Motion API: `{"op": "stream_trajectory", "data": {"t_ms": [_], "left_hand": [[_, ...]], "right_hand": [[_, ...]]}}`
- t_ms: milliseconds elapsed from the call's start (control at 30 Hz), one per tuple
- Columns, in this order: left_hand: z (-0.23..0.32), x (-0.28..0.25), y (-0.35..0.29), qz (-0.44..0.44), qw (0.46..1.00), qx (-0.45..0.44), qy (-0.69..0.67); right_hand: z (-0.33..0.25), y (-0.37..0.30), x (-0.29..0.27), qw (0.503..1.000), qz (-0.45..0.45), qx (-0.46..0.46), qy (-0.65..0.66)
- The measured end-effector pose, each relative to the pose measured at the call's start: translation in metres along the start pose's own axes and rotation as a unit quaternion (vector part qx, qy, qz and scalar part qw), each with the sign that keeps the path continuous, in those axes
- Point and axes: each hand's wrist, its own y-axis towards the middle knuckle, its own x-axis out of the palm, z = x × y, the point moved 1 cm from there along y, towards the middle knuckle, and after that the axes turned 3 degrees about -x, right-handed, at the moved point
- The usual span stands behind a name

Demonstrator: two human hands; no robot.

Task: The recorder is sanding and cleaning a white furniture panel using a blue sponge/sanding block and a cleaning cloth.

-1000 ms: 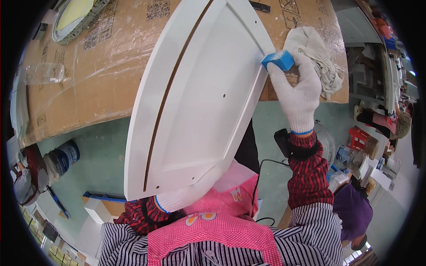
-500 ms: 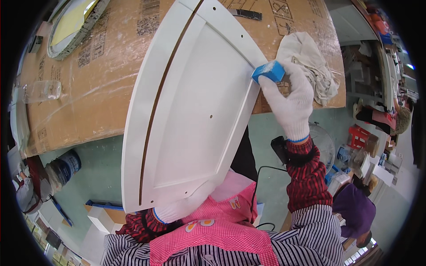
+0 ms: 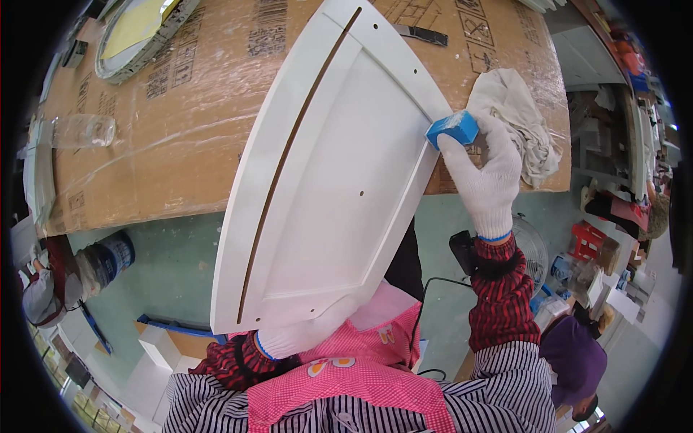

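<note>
A white panel (image 3: 346,195) with a recessed middle, a long dark slot and several small holes slants up from my lap past the table's edge. At its lower edge, my left hand (image 3: 307,333) in a white knit glove grips it, the fingers partly hidden by the panel. My right hand (image 3: 485,169), gloved too, pinches a blue sanding block (image 3: 452,130) dusted with white. That block touches the panel's right edge near the upper right corner. Just beyond my right hand, a crumpled off-white cloth (image 3: 516,119) lies on the table.
Cardboard covers the table (image 3: 166,180). On it are a clear plastic container (image 3: 83,131), a dark flat strip (image 3: 422,35) and an oval tray with a yellow sheet (image 3: 137,36). A fan (image 3: 530,252) and a dark bucket (image 3: 112,260) stand on the floor. Other people are at both sides.
The whole view has shifted, so table and panel appear farther right. Both hands keep their grips, and the sanding block remains by the panel's upper right corner.
</note>
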Motion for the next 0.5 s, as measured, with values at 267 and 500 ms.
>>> {"op": "stream_trajectory", "data": {"t_ms": [267,500], "left_hand": [[-0.009,-0.004,0.0,-0.009,1.0,-0.011,-0.027],[-0.02,-0.006,0.006,-0.055,0.99,0.128,-0.01]], "right_hand": [[-0.038,-0.062,0.005,0.992,-0.112,-0.048,0.008],[-0.067,-0.117,-0.023,0.977,-0.111,0.117,0.136]]}}
